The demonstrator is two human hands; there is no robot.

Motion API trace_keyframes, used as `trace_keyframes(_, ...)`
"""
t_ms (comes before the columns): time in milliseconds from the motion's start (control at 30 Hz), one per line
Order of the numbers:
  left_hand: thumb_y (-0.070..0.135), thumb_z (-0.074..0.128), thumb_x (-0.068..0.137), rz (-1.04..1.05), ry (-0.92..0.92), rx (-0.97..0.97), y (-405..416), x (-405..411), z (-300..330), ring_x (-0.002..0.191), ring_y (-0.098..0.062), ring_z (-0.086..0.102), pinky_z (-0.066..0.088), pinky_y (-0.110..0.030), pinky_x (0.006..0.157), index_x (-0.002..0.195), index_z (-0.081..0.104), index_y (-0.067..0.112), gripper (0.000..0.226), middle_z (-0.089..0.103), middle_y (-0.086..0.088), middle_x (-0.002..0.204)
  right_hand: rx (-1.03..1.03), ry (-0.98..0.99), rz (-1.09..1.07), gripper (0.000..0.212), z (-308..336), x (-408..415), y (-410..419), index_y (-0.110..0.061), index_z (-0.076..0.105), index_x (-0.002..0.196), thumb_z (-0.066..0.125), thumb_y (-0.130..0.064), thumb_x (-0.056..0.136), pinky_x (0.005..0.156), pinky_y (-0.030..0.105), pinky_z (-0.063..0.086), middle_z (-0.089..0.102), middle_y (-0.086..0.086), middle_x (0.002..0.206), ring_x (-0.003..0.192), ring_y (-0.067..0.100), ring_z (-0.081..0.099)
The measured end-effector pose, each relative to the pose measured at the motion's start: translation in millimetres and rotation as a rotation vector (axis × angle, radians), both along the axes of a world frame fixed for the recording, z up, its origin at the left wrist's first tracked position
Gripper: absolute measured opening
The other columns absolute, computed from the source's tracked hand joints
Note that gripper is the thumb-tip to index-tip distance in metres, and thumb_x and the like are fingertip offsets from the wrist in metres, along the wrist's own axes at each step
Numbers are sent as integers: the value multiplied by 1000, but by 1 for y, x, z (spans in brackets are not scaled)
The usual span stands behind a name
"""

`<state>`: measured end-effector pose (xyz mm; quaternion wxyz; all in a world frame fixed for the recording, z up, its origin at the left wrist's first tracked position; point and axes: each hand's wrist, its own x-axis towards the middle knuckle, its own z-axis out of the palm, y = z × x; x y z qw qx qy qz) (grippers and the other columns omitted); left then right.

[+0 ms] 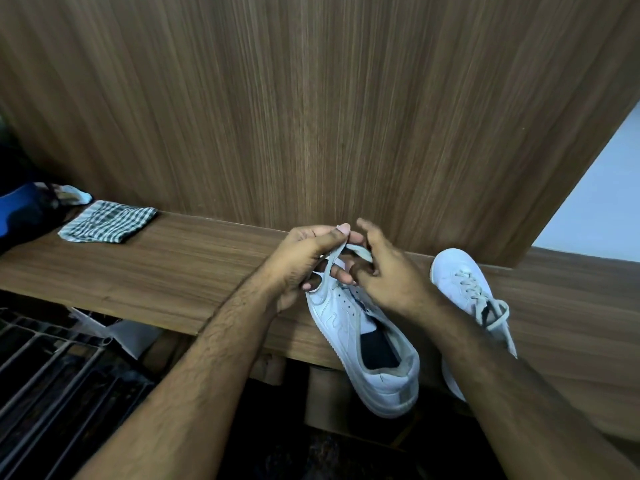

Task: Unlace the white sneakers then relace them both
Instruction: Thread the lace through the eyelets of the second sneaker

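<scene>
- Fingers of left hand [304, 258] curled around the grey-white lace [334, 259], pinching it near the thumb tip; right hand [384, 271] fingers curled in at the same lace, over the toe end of the near sneaker [363, 341]. Exact right-hand pinch point is hidden behind its own knuckles.
- Near sneaker sits on the wooden shelf [173, 271], roughly centre of view, heel overhanging the front edge. Long axis runs about 11-to-5 o'clock, toe at 11, heel opening at 5.
- Upper eyelets look empty, so my read is it's mid unlace or early relace; can't tell which.
- Second sneaker [464, 285] at 3 o'clock of the first, well laced, toe pointing about 11 o'clock, partly hidden by the right forearm.
- Risks, judged:
  - heel overhang plus upward lace pull could tip the shoe off the shelf
  - lace looks flat; a twist could carry into the eyelets
  - uneven ends if one side gets pulled further
- Checked cloth [107, 221] at 9 o'clock, well apart.
</scene>
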<state>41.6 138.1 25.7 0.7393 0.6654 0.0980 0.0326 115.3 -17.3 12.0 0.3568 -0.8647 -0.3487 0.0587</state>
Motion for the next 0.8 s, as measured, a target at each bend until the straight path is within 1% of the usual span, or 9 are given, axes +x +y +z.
trace_keyframes(67, 41, 57, 101, -33, 20, 49, -1, -2, 0, 58, -18, 71, 16, -15, 34, 116, 73, 10, 38, 77, -13, 103, 48, 18, -46, 16, -3, 5, 1, -27, 63, 112, 52, -22, 100, 84, 44, 54, 71, -8, 97, 92, 14, 66)
trace_keyframes(133, 46, 56, 101, -43, 22, 76, -1, -4, 0, 59, -17, 72, 14, -17, 37, 118, 72, 11, 42, 77, -7, 113, 163, 188, -179, 23, 0, 11, 2, -21, 62, 83, 47, -13, 99, 58, 35, 46, 58, -7, 64, 58, 12, 55)
trace_keyframes(233, 51, 58, 96, -29, -33, -1, 2, -4, 2, 55, -14, 68, 17, -17, 34, 112, 72, 8, 48, 75, -8, 117, 443, 752, -409, 26, 10, 19, -4, -21, 61, 83, 43, -10, 98, 42, 21, 25, 42, -10, 46, 34, 5, 34)
trace_keyframes(333, 51, 67, 89, 32, -44, -20, 6, 0, 0, 46, -11, 55, 22, -15, 35, 100, 76, 11, 42, 75, -12, 100, 690, 1064, -531, 28, 12, 26, -13, -22, 56, 78, 39, -11, 97, 50, 21, 29, 43, -11, 42, 41, 5, 35)
trace_keyframes(433, 44, 73, 89, 116, 67, 76, 9, 3, -7, 41, -8, 39, 22, -16, 43, 80, 73, 15, 31, 58, -6, 63, 837, 1073, -635, 29, 12, 30, -18, -21, 65, 91, 37, -16, 97, 66, 24, 37, 69, -10, 61, 63, 7, 51)
trace_keyframes(567, 43, 69, 94, 48, 182, 192, 9, 2, -10, 42, -6, 36, 21, -19, 47, 83, 68, 19, 27, 55, 5, 61, 1015, 1063, -658, 30, 14, 33, -22, -14, 65, 104, 39, -6, 92, 86, 22, 53, 78, 2, 77, 92, 10, 72)
trace_keyframes(667, 34, 66, 97, 26, 78, 66, 5, 5, -9, 47, -4, 40, 22, -18, 39, 105, 67, 11, 25, 57, 4, 66, 813, 916, -556, 21, 12, 31, -16, -10, 65, 98, 50, 0, 87, 63, 24, 58, 73, 7, 86, 84, 17, 68)
trace_keyframes(700, 29, 64, 99, 54, 42, 28, 3, 6, -9, 49, -4, 44, 24, -17, 36, 106, 66, 10, 20, 62, 3, 71, 610, 784, -522, 22, 10, 28, -15, -12, 64, 104, 54, -6, 86, 66, 29, 58, 70, 8, 93, 85, 20, 67)
trace_keyframes(800, 14, 61, 101, 169, 23, -131, -2, 9, -8, 58, -8, 63, 34, -17, 34, 116, 63, 6, 17, 76, -5, 88, -51, 210, -464, 62, 0, 20, -12, -23, 43, 143, 65, -24, 85, 103, 50, 47, 52, 10, 133, 124, 31, 53)
